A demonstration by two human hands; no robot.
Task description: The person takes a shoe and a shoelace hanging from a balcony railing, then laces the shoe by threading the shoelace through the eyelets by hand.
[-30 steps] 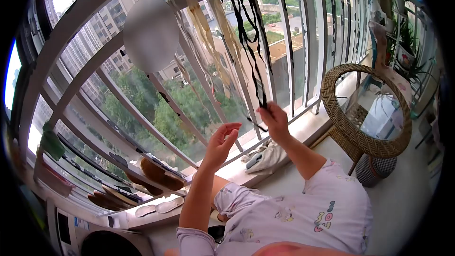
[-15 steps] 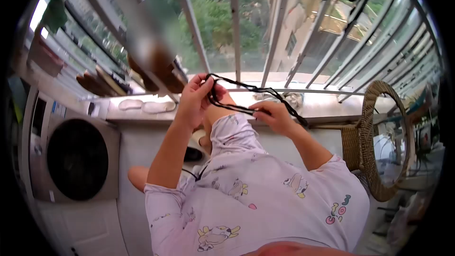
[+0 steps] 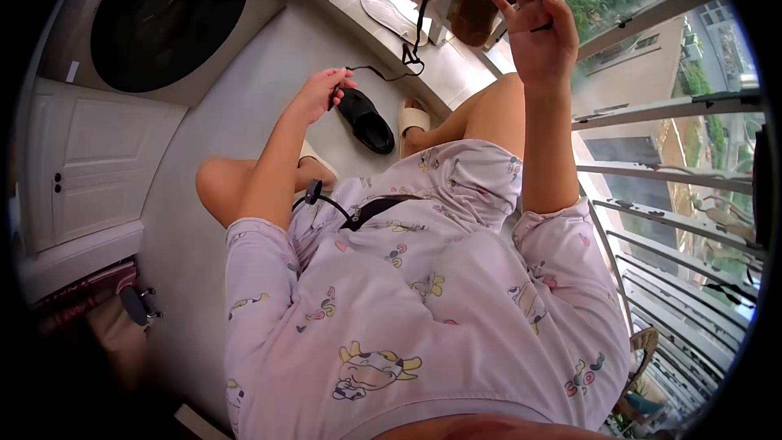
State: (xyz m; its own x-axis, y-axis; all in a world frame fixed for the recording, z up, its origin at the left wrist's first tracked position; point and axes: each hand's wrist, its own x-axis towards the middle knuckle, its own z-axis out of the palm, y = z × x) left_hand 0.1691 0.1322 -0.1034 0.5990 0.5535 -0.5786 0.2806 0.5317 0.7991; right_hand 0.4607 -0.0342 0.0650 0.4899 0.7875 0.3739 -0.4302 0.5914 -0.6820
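A long black lace (image 3: 381,75) hangs in a loose curve with a small tangle between my two hands. My left hand (image 3: 320,93) is closed, pinching one end of it just above the black shoe (image 3: 366,121) on the floor. My right hand (image 3: 544,37) is raised at the upper right, beside the railing. Some of its fingers are spread, while the lace runs between the thumb and fingers and shows again at the palm.
Two pale insoles (image 3: 389,16) lie on the ledge, below brown-soled shoes (image 3: 472,4) at the railing (image 3: 668,175). A washing machine (image 3: 171,20) and a white cabinet (image 3: 106,155) stand at the left. A bag (image 3: 118,330) is at the lower left.
The view has swung left and down, towards the floor. My hands, close together on the lace before, are now wide apart with it stretched loosely between them.
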